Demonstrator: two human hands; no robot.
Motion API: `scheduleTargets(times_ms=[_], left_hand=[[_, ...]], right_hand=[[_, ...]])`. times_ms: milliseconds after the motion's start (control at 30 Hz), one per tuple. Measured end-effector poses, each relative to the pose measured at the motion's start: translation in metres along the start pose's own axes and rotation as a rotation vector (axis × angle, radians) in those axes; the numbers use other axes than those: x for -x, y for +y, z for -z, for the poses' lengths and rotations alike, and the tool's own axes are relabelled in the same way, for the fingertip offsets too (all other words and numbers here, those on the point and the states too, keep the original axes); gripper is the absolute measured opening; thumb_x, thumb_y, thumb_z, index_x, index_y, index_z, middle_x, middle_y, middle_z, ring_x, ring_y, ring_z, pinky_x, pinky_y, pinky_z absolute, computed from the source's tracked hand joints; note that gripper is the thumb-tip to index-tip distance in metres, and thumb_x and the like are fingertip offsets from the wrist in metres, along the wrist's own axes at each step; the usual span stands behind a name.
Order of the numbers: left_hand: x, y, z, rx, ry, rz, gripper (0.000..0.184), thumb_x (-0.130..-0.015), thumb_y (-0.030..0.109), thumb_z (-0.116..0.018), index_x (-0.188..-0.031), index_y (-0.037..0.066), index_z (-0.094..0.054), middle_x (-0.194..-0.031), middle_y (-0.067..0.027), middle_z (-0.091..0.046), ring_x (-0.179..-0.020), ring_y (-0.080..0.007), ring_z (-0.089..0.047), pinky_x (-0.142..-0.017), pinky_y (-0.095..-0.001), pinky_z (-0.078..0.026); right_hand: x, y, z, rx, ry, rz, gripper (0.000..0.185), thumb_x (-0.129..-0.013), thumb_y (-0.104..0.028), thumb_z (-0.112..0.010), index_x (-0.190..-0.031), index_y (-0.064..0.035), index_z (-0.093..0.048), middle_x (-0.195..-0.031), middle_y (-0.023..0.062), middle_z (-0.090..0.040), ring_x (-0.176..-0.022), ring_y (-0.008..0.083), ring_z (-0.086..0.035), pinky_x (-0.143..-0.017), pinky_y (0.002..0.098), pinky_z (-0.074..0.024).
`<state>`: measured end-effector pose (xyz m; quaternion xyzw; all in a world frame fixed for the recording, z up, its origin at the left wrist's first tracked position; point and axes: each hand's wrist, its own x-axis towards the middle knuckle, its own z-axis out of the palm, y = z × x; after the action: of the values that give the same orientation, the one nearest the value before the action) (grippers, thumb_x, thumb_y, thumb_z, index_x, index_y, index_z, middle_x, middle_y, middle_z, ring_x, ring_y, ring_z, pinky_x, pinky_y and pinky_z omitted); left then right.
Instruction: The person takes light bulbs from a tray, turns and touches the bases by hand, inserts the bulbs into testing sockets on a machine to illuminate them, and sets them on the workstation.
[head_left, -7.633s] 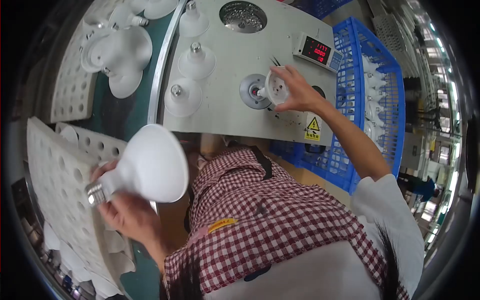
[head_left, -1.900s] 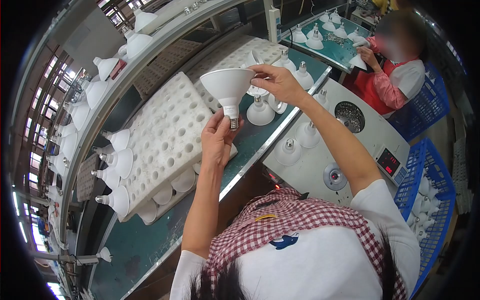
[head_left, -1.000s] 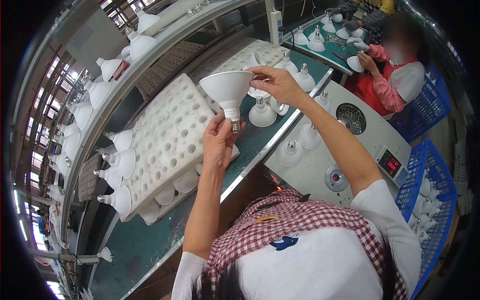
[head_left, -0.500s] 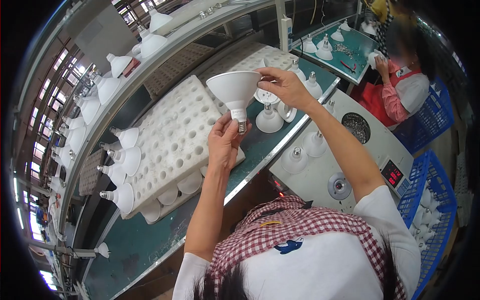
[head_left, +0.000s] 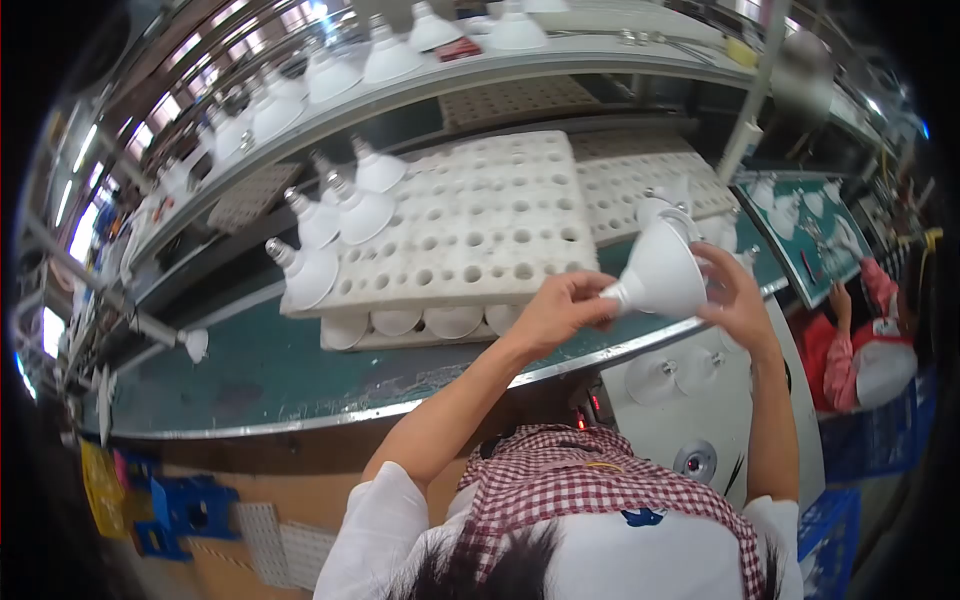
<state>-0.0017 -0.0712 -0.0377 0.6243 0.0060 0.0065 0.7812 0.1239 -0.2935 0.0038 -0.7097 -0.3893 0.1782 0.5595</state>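
In front of me is a white cone-shaped lamp bulb (head_left: pixel 660 272), tilted on its side, its narrow base to the left and its wide face to the right. My left hand (head_left: pixel 568 312) pinches it at the base, which the fingers mostly hide. The curved fingers of my right hand (head_left: pixel 738 298) grip the wide rim from the other side. Just behind it, more white bulbs (head_left: pixel 662 208) stand on the green bench, partly covered by the held one. A white foam tray (head_left: pixel 480 215) with rows of holes lies left of my hands.
Several bulbs (head_left: pixel 362 210) rest at the tray's left end. A shelf (head_left: pixel 600 55) carrying more bulbs runs above the bench (head_left: pixel 420 375). On the right are a pale work surface (head_left: pixel 640 420) with a round metal fixture (head_left: pixel 695 460), and a co-worker in red (head_left: pixel 850 345).
The bulb has gone from upright, base down, to tilted sideways with its base toward the left. My left hand has moved onto its base end. The camera view has turned left.
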Motion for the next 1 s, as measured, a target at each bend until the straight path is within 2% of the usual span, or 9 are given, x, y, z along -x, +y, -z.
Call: scheduleTargets(times_ms=[33,67,133,233,433,700,867,933,1000], left_hand=[[0.007,0.002,0.004,-0.046,-0.019,0.034,0.027,-0.077,0.007,-0.058,-0.102,-0.003,-0.055,-0.089,-0.0081,-0.059,-0.075,-0.0113,-0.055,-0.067,-0.0239,-0.047],[0.012,0.000,0.009,-0.036,-0.079,0.030,0.027,-0.077,0.008,-0.059,-0.102,-0.002,-0.056,-0.088,-0.0073,-0.059,-0.075,-0.0109,-0.055,-0.067,-0.0236,-0.047],[0.024,0.001,0.017,-0.062,-0.106,0.053,0.027,-0.077,0.008,-0.059,-0.102,-0.002,-0.056,-0.088,-0.0070,-0.059,-0.075,-0.0109,-0.055,-0.067,-0.0236,-0.047],[0.041,0.009,0.030,-0.179,-0.200,0.113,0.028,-0.076,0.008,-0.060,-0.101,-0.002,-0.056,-0.086,-0.0063,-0.059,-0.075,-0.0106,-0.055,-0.068,-0.0234,-0.047],[0.056,0.016,0.046,-0.393,-0.162,0.107,0.027,-0.075,0.011,-0.063,-0.097,-0.002,-0.056,-0.084,-0.0075,-0.060,-0.073,-0.0103,-0.056,-0.064,-0.0234,-0.048],[0.058,0.012,0.064,0.000,0.053,-0.046,0.027,-0.078,0.011,-0.061,-0.101,-0.002,-0.053,-0.088,-0.0083,-0.058,-0.076,-0.0120,-0.056,-0.069,-0.0250,-0.048],[0.053,0.022,0.068,-0.125,0.082,0.018,0.031,-0.077,0.006,-0.060,-0.106,0.001,-0.052,-0.092,-0.0054,-0.058,-0.082,-0.0112,-0.055,-0.074,-0.0240,-0.046],[0.047,0.025,0.079,-0.246,0.097,-0.234,0.040,-0.076,0.006,-0.061,-0.113,0.001,-0.047,-0.100,-0.0057,-0.055,-0.088,-0.0114,-0.053,-0.072,-0.0240,-0.046],[0.050,0.048,0.113,-0.484,0.468,-0.272,0.048,-0.075,0.009,-0.062,-0.118,0.001,-0.042,-0.107,-0.0087,-0.050,-0.092,-0.0124,-0.050,-0.072,-0.0243,-0.046]], right_hand=[[0.004,0.000,-0.009,-0.089,-0.022,-0.066,0.091,-0.052,-0.016,-0.077,-0.130,-0.0094,-0.029,-0.128,0.0136,-0.034,-0.111,0.0216,-0.042,-0.085,0.0340,-0.0422],[0.005,0.001,-0.017,-0.094,-0.049,-0.063,0.091,-0.052,-0.016,-0.077,-0.130,-0.0094,-0.029,-0.128,0.0136,-0.034,-0.111,0.0216,-0.042,-0.085,0.0340,-0.0422],[0.009,0.004,-0.031,-0.385,-0.246,-0.178,0.120,-0.041,-0.021,-0.082,-0.135,-0.0116,-0.009,-0.132,0.0123,-0.026,-0.118,0.0229,-0.034,-0.092,0.0370,-0.0357],[0.019,0.023,-0.056,-0.442,-0.285,-0.189,0.125,-0.038,-0.022,-0.084,-0.136,-0.0109,-0.006,-0.131,0.0101,-0.026,-0.121,0.0231,-0.030,-0.097,0.0372,-0.0283],[0.019,0.022,-0.090,-0.549,-0.219,-0.261,0.125,-0.037,-0.027,-0.085,-0.135,-0.0085,-0.009,-0.128,0.0087,-0.030,-0.119,0.0224,-0.031,-0.098,0.0357,-0.0259],[0.020,0.029,-0.113,-0.777,-0.054,-0.223,0.118,-0.042,-0.031,-0.084,-0.134,-0.0087,-0.013,-0.123,0.0079,-0.035,-0.116,0.0229,-0.036,-0.096,0.0359,-0.0308],[0.020,0.025,-0.127,-0.798,0.034,-0.150,0.115,-0.046,-0.033,-0.082,-0.134,-0.0077,-0.012,-0.123,0.0084,-0.035,-0.114,0.0224,-0.038,-0.094,0.0351,-0.0329],[0.019,0.022,-0.130,-0.806,0.045,-0.147,0.115,-0.047,-0.032,-0.082,-0.134,-0.0076,-0.011,-0.123,0.0085,-0.036,-0.114,0.0223,-0.038,-0.095,0.0350,-0.0330],[0.019,0.023,-0.131,-0.815,0.065,-0.095,0.113,-0.049,-0.032,-0.081,-0.134,-0.0073,-0.011,-0.123,0.0090,-0.036,-0.113,0.0223,-0.040,-0.093,0.0345,-0.0353]])
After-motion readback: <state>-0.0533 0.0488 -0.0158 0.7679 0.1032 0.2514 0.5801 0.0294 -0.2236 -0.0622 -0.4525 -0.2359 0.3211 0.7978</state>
